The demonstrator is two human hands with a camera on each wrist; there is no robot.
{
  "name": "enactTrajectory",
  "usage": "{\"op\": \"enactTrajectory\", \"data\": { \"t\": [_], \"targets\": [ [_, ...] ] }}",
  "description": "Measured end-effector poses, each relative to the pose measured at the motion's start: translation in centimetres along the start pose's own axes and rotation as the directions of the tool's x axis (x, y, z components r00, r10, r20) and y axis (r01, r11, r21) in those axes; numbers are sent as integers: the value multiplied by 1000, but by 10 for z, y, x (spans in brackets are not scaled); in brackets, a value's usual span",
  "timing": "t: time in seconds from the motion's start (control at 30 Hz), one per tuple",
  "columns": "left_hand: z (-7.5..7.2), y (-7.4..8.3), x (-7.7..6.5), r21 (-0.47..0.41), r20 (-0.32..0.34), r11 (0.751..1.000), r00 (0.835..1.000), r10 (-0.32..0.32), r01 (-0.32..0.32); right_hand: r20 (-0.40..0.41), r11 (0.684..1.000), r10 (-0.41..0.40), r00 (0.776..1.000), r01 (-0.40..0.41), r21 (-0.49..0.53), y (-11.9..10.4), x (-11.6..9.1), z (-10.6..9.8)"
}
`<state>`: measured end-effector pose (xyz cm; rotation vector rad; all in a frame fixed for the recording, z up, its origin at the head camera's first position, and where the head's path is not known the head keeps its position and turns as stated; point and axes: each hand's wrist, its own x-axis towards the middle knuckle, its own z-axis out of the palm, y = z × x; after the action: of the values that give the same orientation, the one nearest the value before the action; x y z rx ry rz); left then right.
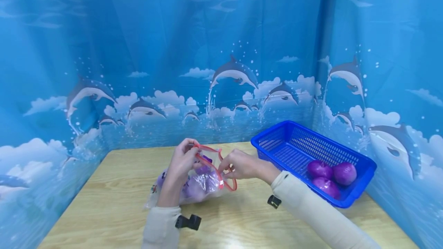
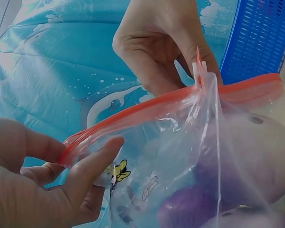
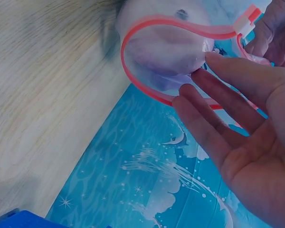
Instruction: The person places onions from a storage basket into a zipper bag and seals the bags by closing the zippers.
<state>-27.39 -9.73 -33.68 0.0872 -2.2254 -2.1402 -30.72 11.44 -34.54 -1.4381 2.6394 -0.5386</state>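
A clear zip bag (image 2: 142, 156) with a red zip rim and cartoon print stands on the table, its mouth partly spread. Inside are several round purple fruit-like things (image 2: 187, 206); their kind is hard to tell through the plastic. My left hand (image 1: 180, 162) pinches one end of the red rim between thumb and fingers. At the other side of the mouth is my right hand (image 1: 238, 164), its fingers extended against the rim in the right wrist view, with no clear grip. A white slider (image 3: 244, 26) sits on the rim.
A blue perforated basket (image 1: 277, 156) stands on the right of the wooden table (image 1: 121, 187). Three shiny purple balls (image 1: 320, 169), fruit-like, lie at its near end. A dolphin-print curtain (image 1: 166, 68) hangs behind the table and at both sides.
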Motion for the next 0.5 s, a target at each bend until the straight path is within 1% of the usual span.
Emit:
{"op": "enactTrajectory", "data": {
  "t": [0.17,0.23,0.4,0.5],
  "targets": [
    [0,-1,0,32,12,999,1000,-10,10,14,998,52,999,-52,20,3,-1,-2],
    [-1,-1,-1,55,22,998,1000,-14,12,3,997,67,998,-67,28,4,-2,-3],
    [-2,-3,-2,139,56,990,998,-25,17,-46,998,56,997,-55,21,9,-4,-5],
    [-3,-3,-3,174,74,985,997,-28,15,-57,997,77,995,-76,8,10,-6,-6]
  ]
}}
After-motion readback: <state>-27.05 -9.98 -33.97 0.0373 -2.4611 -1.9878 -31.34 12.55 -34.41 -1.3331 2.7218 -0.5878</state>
